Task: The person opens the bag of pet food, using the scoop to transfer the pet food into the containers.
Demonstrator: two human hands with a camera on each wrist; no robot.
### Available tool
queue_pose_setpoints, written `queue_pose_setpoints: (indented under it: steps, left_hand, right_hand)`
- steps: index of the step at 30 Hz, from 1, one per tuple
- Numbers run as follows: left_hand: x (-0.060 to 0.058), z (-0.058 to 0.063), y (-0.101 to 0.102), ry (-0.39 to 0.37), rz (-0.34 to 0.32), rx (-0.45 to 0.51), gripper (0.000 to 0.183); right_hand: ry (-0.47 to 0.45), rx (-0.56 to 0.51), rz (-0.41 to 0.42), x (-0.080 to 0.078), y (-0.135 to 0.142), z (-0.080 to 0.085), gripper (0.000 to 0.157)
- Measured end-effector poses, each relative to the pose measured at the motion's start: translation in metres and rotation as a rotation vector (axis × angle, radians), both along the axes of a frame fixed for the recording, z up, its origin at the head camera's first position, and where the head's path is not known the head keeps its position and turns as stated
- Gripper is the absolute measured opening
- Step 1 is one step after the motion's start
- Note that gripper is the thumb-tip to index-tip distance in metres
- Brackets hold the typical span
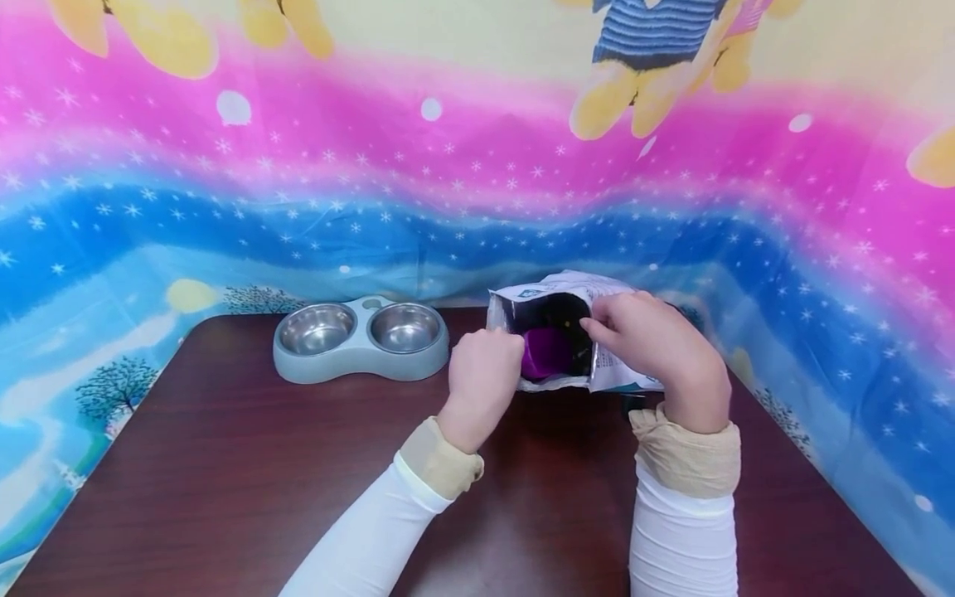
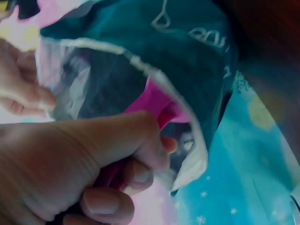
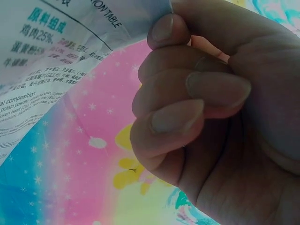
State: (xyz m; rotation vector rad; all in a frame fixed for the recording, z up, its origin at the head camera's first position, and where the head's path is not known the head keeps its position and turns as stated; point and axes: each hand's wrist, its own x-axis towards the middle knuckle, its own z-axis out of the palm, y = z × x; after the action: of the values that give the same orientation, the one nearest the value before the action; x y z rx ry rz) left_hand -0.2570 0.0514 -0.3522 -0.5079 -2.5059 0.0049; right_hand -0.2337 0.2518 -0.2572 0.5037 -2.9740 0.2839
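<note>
A white and teal printed bag [image 1: 574, 283] lies with its dark mouth turned toward me. My left hand [image 1: 487, 380] grips the handle of a purple scoop [image 1: 547, 355], whose cup sits within the bag's mouth. In the left wrist view, fingers and thumb wrap the handle, and the scoop [image 2: 155, 99] shows magenta against the dark lining. My right hand [image 1: 664, 342] pinches the right edge of the bag's opening. From the right wrist, thumb and forefinger hold the corner of the printed bag [image 3: 51, 56], the other fingers curled. What lies deep in the bag is mostly hidden.
A grey double pet feeder [image 1: 360, 367] with two steel bowls stands left of the bag. Both are on a dark brown wooden table [image 1: 298, 481]. Behind the table hangs a colourful printed cloth [image 1: 462, 166], which also covers the sides.
</note>
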Motion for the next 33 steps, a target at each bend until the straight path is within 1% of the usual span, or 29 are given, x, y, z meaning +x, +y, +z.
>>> queue_pose_setpoints:
  steps: [2, 5, 9, 14, 17, 21, 24, 26, 27, 29, 31, 33]
  left_hand:
    - [0.000, -0.005, 0.003, 0.018, 0.003, 0.009, 0.022]
    - [0.000, -0.009, 0.007, 0.018, 0.004, 0.022, 0.019]
    - [-0.001, -0.014, 0.009, -0.008, -0.003, 0.014, 0.016]
    - [-0.005, -0.020, 0.010, -0.048, -0.007, 0.023, 0.016]
    - [-0.008, -0.022, 0.009, -0.057, -0.011, 0.035, 0.017]
    - [-0.011, -0.023, 0.008, -0.046, -0.029, 0.044, 0.020]
    - [-0.013, -0.023, 0.008, -0.037, -0.052, 0.059, 0.021]
    - [-0.015, -0.023, 0.008, -0.047, -0.072, 0.076, 0.022]
    - [-0.015, -0.022, 0.007, -0.060, -0.084, 0.084, 0.021]
    - [-0.017, -0.021, 0.007, -0.111, -0.111, 0.108, 0.016]
    - [-0.018, -0.019, 0.005, -0.194, -0.134, 0.141, 0.008]
    - [-0.020, -0.016, 0.003, -0.284, -0.149, 0.180, 0.006]
  right_hand:
    - [0.005, 0.000, 0.003, 0.000, -0.001, 0.000, 0.032]
    - [0.010, 0.003, 0.003, 0.000, -0.003, 0.001, 0.033]
    - [0.011, 0.001, 0.002, -0.001, -0.006, 0.000, 0.031]
    - [0.013, 0.002, 0.014, -0.003, -0.009, 0.000, 0.032]
    - [0.015, 0.009, 0.020, -0.004, -0.010, 0.000, 0.032]
    - [0.010, 0.011, 0.023, -0.004, -0.008, 0.000, 0.032]
    - [0.002, 0.014, 0.019, -0.004, -0.007, 0.000, 0.033]
    - [-0.001, 0.015, 0.017, -0.004, -0.006, 0.000, 0.033]
    - [-0.004, 0.014, 0.016, -0.004, -0.006, 0.000, 0.033]
    - [-0.016, 0.006, 0.014, -0.004, -0.005, 0.000, 0.033]
    - [-0.025, -0.004, 0.014, -0.004, -0.004, 0.001, 0.032]
    - [-0.035, -0.016, 0.013, -0.004, -0.003, 0.001, 0.032]
